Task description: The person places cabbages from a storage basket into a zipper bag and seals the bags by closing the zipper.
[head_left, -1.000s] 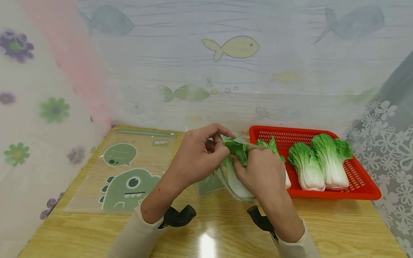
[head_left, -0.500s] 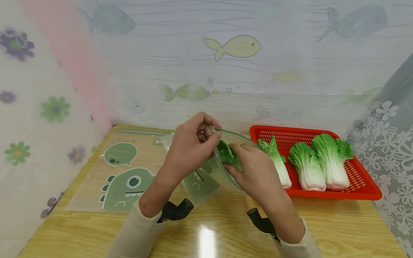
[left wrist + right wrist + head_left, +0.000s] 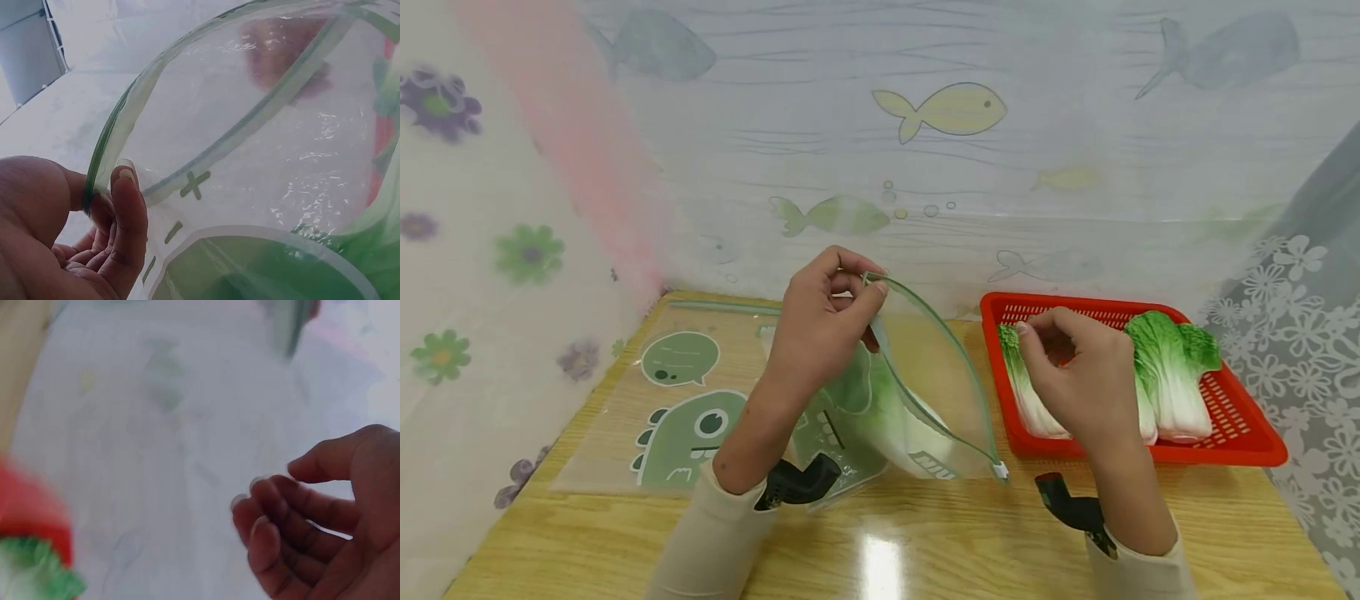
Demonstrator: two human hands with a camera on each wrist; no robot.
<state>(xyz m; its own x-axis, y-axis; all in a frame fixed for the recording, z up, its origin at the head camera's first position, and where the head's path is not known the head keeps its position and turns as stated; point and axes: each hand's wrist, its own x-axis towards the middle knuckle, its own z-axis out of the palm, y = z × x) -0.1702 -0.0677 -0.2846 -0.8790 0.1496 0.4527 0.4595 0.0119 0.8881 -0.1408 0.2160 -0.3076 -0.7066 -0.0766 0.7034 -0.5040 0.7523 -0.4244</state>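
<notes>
My left hand (image 3: 823, 325) pinches one corner of the mouth of a clear zip bag (image 3: 973, 379); the mouth gapes wide. Its white slider (image 3: 1001, 471) sits at the lower right end of the green zip. Inside the bag lies a bok choy (image 3: 891, 417), partly veiled by the plastic and its print. In the left wrist view, thumb and finger hold the bag's edge (image 3: 100, 156). Away from the bag, my right hand (image 3: 1086, 371) hovers over the red basket, fingers loosely curled around nothing. The right wrist view shows that hand (image 3: 312, 525) holding nothing too.
A red plastic basket (image 3: 1221, 454) on the right holds several bok choy, one leaning at its left end (image 3: 1030, 387) and another farther right (image 3: 1172, 379). Flat on the left of the wooden table (image 3: 940, 542) lies another dinosaur-print zip bag (image 3: 677, 400). Patterned curtains (image 3: 820, 142) surround the table.
My right hand has let go of the bok choy and moved right, out of the bag to above the basket. The left hand has shifted left with the bag, whose mouth now gapes wider.
</notes>
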